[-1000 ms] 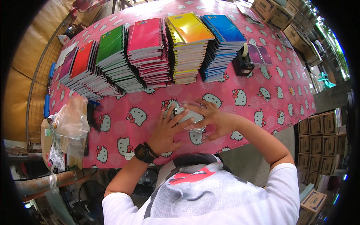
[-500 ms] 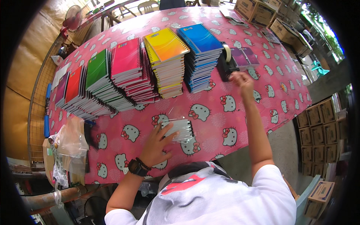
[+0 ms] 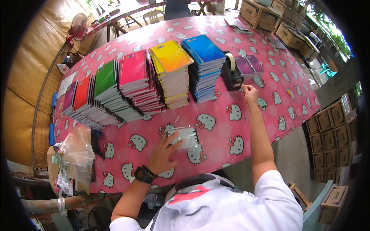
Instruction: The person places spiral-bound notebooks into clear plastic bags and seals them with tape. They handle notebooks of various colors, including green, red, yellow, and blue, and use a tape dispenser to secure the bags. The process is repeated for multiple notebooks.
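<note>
left hand (image 3: 162, 154) flat on wrapped notebook (image 3: 185, 138), right hand (image 3: 249, 92) at tape dispenser (image 3: 232, 73)

Under your left hand (image 3: 162, 154) lies a small spiral-bound notebook wrapped in clear glossy plastic (image 3: 185, 138), flat on the pink cat-patterned tablecloth near the table's front edge; your fingertips press its left side and its wire binding faces right. Your right hand (image 3: 249, 93) is stretched out to the black desktop tape dispenser with its roll of pale tan tape (image 3: 231, 73), which stands upright just right of the blue notebook stack; your fingers are pinched together at the dispenser's front lower end.
</note>
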`<state>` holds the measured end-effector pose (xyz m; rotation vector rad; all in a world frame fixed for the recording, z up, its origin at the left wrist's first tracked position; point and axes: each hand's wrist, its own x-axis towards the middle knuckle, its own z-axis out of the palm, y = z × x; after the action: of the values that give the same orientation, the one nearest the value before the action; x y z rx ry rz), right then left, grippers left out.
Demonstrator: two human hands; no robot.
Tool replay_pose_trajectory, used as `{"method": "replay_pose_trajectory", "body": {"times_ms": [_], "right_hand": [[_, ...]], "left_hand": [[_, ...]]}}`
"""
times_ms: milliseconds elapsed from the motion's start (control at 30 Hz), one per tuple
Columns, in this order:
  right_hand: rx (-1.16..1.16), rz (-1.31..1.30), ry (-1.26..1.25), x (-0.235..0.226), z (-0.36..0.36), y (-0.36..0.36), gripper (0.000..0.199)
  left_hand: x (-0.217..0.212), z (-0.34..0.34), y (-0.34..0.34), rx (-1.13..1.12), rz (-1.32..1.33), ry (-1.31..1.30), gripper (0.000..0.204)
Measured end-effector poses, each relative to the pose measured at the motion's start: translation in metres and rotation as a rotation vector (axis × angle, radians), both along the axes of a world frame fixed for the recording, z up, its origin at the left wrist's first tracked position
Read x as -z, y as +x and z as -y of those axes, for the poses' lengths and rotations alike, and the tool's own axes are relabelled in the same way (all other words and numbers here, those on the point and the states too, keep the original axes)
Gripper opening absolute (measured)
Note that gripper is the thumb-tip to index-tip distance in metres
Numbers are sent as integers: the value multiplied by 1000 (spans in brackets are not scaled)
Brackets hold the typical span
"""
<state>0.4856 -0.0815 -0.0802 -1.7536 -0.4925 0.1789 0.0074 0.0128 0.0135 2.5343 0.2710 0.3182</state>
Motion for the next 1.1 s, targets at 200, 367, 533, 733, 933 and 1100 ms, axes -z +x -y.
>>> {"method": "replay_pose_trajectory", "body": {"times_ms": [200,367,533,733,933,1100], "right_hand": [[-484,-648,-236,-46,-23,-68,21],[-1074,-358,-380,-145,-31,-212,30],[-983,442,-852,-156,-40,-278,43],[-817,525,-1244,-163,-19,-246,51],[-846,757,-140,-117,45,-262,23],[-645,536,310,-124,21,-292,9]], "left_hand": [[-10,1,-2,13,-63,39,80],[-7,-4,-3,42,-23,67,83],[-9,-6,-4,96,-35,70,88],[-5,-5,-5,27,-51,146,86],[24,3,3,-255,351,92,62],[10,17,26,-168,373,91,29]]}}
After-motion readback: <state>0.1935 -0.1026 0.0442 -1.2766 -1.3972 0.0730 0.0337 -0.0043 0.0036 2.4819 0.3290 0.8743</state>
